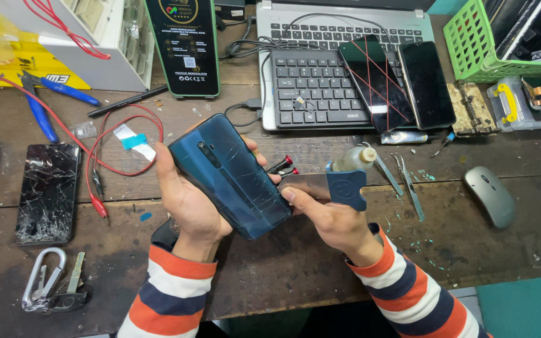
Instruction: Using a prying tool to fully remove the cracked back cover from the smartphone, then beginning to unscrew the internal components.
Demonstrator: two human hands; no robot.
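Hands grip: left hand (189,203) phone (230,175), right hand (333,216) pry tool (345,186), beside keyboard (314,87).

You hold a glossy, scratched blue glass-backed phone (230,176) and a thin shiny metal blade with matt blue plastic handle (345,186); the wooden surface (295,263) looks worn, rough.

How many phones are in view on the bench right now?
4. A blue phone with a cracked back in the left hand; a shattered phone lying at the left; two dark phones leaning on the laptop keyboard. The green basket may hide more.
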